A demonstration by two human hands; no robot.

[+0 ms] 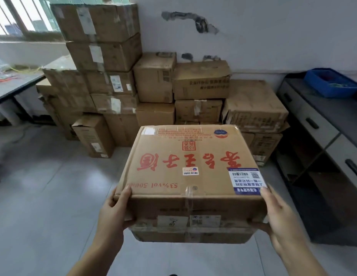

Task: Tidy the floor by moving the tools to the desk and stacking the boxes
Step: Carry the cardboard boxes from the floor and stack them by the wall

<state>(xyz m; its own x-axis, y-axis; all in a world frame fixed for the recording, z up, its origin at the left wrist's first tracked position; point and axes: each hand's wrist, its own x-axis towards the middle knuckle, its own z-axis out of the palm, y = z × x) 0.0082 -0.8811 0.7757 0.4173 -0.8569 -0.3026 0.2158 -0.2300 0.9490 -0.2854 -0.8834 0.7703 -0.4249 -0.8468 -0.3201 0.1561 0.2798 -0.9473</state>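
Observation:
A brown cardboard box [185, 168] with red printed characters and a blue label is held in the air in front of me, above the floor. My left hand [113, 212] grips its near left corner, thumb on the top edge and fingers under the side. My right hand [277, 216] grips the near right corner the same way. Behind it, stacks of cardboard boxes [153, 80] stand against the white wall, tallest at the left and lower toward the right, where a wide box [253, 104] sits on top.
A grey desk [12, 86] with coloured wires stands at the left under the window. A dark cabinet [321, 124] with drawers runs along the right wall, a blue bin [331, 82] on top. Grey tiled floor [50, 186] lies open at the left.

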